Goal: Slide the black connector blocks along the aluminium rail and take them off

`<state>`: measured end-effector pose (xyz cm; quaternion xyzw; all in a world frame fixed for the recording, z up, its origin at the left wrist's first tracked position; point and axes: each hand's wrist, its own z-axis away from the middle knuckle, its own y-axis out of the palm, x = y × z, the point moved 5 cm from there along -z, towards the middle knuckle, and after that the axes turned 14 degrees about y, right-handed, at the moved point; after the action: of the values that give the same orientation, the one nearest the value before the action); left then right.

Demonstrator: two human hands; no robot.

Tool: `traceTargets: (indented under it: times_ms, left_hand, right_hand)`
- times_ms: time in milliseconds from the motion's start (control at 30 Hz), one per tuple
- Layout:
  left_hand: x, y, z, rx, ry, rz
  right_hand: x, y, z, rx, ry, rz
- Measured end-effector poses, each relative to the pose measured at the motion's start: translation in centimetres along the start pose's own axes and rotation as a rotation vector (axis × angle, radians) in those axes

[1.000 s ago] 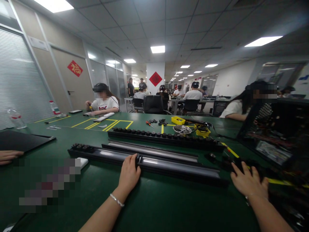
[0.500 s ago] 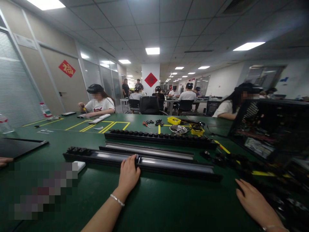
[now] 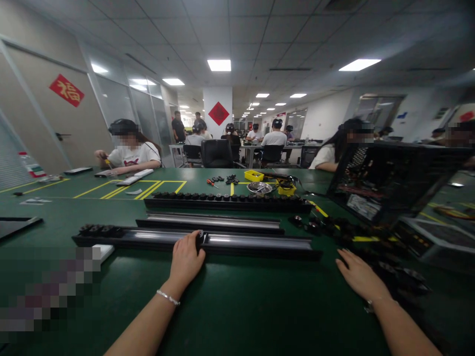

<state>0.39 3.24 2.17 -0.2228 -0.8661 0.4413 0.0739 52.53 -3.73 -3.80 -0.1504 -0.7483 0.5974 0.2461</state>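
Observation:
My left hand (image 3: pixel 185 259) rests on the nearest long black rail (image 3: pixel 256 243), fingers curled over a small black part in its groove near the middle. Several black parts sit at that rail's left end (image 3: pixel 96 230). My right hand (image 3: pixel 358 277) lies flat on the green table (image 3: pixel 237 306) with fingers stretched out, holding nothing, beside a heap of small black parts (image 3: pixel 334 227). A second rail (image 3: pixel 211 221) and a third rail lined with black knobs (image 3: pixel 226 200) lie farther back.
A black open-frame case (image 3: pixel 393 178) stands at the right. A yellow bin (image 3: pixel 254 175), a metal dish (image 3: pixel 260 187) and scissors (image 3: pixel 212 182) sit mid-table. A white block (image 3: pixel 102 251) lies left of me. A person (image 3: pixel 128 153) works at the far left; others sit behind.
My view has turned to the right. My right hand drew back from the heap of black parts and now lies flat on the table. My left hand has stayed on the rail.

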Motion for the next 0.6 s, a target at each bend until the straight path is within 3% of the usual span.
traceTargets:
  times_ms: [300, 400, 600]
  left_hand:
    - [0.2, 0.1, -0.1, 0.02, -0.01, -0.006]
    - [0.3, 0.1, 0.0, 0.02, -0.017, -0.005]
    - [0.1, 0.1, -0.1, 0.037, -0.021, 0.002]
  right_hand:
    - [-0.6, -0.2, -1.9, 0.047, 0.098, 0.1]
    - [-0.3, -0.8, -1.7, 0.0, 0.1, 0.084]
    - [2.3, -1.9, -0.4, -0.103, -0.106, 0.061]
